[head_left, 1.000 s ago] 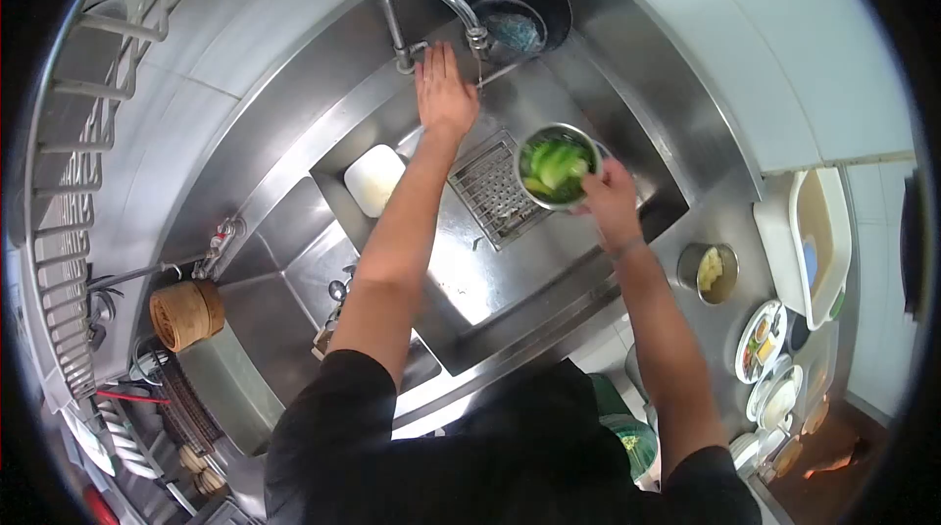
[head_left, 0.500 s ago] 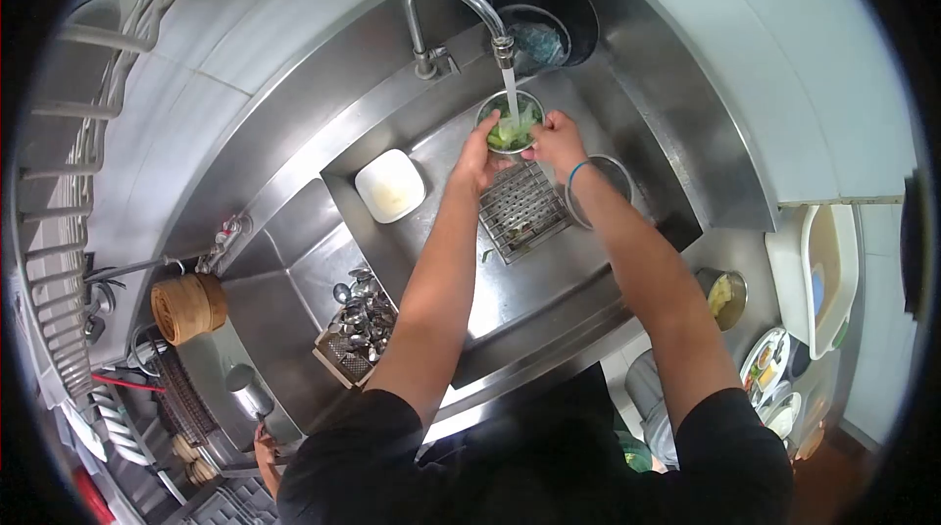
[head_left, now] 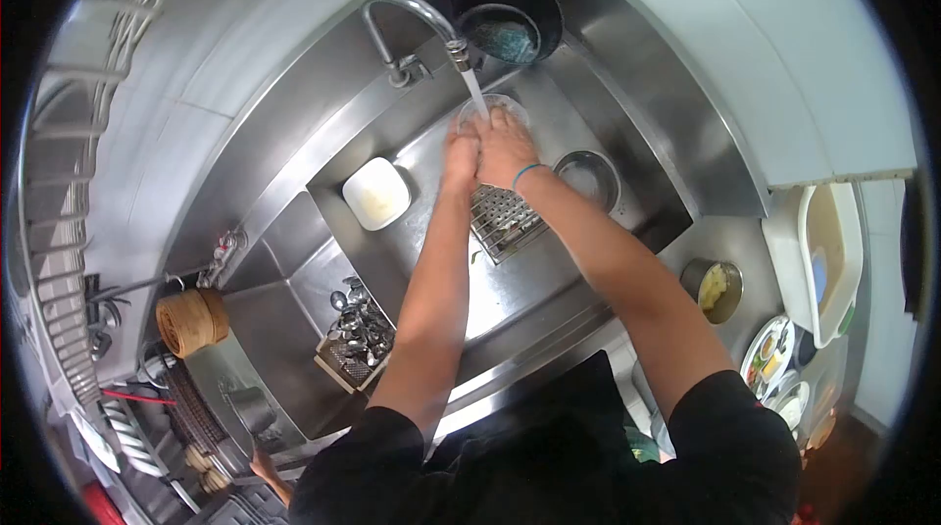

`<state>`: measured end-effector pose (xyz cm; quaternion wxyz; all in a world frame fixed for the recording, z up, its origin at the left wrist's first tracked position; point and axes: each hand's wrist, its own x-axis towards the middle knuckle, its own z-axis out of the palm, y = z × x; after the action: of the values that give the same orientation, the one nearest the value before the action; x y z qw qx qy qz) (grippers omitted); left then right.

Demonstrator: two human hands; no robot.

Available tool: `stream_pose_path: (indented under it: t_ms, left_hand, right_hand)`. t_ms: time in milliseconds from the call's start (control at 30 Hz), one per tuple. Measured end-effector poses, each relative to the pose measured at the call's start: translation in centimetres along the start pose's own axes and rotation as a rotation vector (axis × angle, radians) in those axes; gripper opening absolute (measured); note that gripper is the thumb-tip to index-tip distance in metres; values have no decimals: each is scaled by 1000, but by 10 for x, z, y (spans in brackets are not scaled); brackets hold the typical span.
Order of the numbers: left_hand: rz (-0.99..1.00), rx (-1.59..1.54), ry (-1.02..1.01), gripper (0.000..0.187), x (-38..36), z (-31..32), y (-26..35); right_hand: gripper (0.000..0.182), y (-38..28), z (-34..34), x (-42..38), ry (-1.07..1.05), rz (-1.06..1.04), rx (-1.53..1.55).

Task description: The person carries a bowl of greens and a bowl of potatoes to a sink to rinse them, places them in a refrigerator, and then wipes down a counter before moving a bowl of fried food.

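Observation:
Under the running tap (head_left: 459, 52), my left hand (head_left: 461, 154) is closed on the left side of a round bowl (head_left: 517, 111). My right hand (head_left: 507, 145), with a teal band at the wrist, lies across the bowl with its fingers stretched out and slightly blurred. Water from the spout falls onto the fingers and bowl. My hands hide most of the bowl's inside, so the leafy greens seen earlier do not show. Just below my hands is a slotted metal drain grate (head_left: 505, 221) with scraps on it. A round metal strainer or bowl (head_left: 588, 182) stands to its right.
A white square bowl (head_left: 377, 194) sits left in the sink. Spoons (head_left: 361, 327) fill a basket in the left basin. A black bucket (head_left: 534, 0) stands behind. On the right are a metal pot (head_left: 720, 292) and plates (head_left: 767, 353). Another person's hand (head_left: 263, 466) shows lower left.
My right hand has moved from the bowl's right rim to lie over its mouth, covering the greens. The camera view has shifted slightly. At lower left, the other person's metal pot has moved.

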<state>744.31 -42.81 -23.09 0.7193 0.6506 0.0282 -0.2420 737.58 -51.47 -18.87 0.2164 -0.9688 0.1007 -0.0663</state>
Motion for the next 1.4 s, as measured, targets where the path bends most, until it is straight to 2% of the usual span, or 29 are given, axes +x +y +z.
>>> stream_pose_path:
  t_ms: [33,67,167,200,300,333,400,467,533,633,733,767,833,867,900,967,1033,1067,1200,1267,1367,1400]
  left_hand:
    - [39,116,7,50,10,-6,0]
    - [78,231,15,52,16,-11,-2]
    - [57,1055,187,53,-20,5,61]
    - [112,1184,226,55,-18,6,60]
    - [183,1523,190,56,-50,31,100]
    - [212,1591,185,53,-50,36,101]
    - [202,1801,114,51,-51,46,107]
    - [203,1947,70,50,-49,53,108]
    - [215,2028,57,50,-45,54,104]
    - [161,1862,59,53,-41,46,111]
    - [205,1471,50,54,-14,12,98]
    - [151,1226,61,57,1,0,77]
    - [57,731,83,63,37,-24,30]
    - [-13,223,-95,62,39,-25,16]
    - [-96,125,16,51,31,-16,11]
    - [-197,-47,82,49,11,3,11]
    - [-206,-195,8,48,6,13,3]
    - [-211,-267,-28,48,2,16,0]
    - [-115,-307,-14,46,-2,28,-7]
    - [-98,-292,4,44,-8,32,0]
    - [114,-144,-62,49,23,17,-29]
    - [90,32,-19,51,20,14,-21]
  right_hand:
    - [77,-9,-5,2,-13,33,7]
    - [73,-14,-12,2,-80,150,208]
    - [70,-16,13,4,-12,92,331]
    - [57,-20,22,4,74,124,540]
    - [50,-13,95,11,258,-228,178]
    - [50,-27,88,1,133,-183,-1]
    - [53,-40,76,-10,87,-25,787]
    - [55,-52,71,-14,99,58,1251]
    - [55,-56,90,-13,171,56,1393]
    - [50,-40,112,7,271,-76,915]
    - [55,-12,83,37,68,136,684]
    - [57,-16,43,27,44,136,649]
    - [60,-10,8,37,-288,227,356]
    - [61,-5,1,39,-301,163,260]
    - [63,3,-4,41,-311,101,163]
    - [68,15,-11,44,-330,26,29]
    - [74,26,-12,43,-356,-2,-52]
    - [78,31,-12,38,-267,-37,-59]
    - [75,30,-31,33,-337,-4,-55]
    - [74,32,-30,32,-330,-15,-75]
    - [71,30,-25,30,-326,36,27]
    - [70,30,-17,29,-306,37,97]
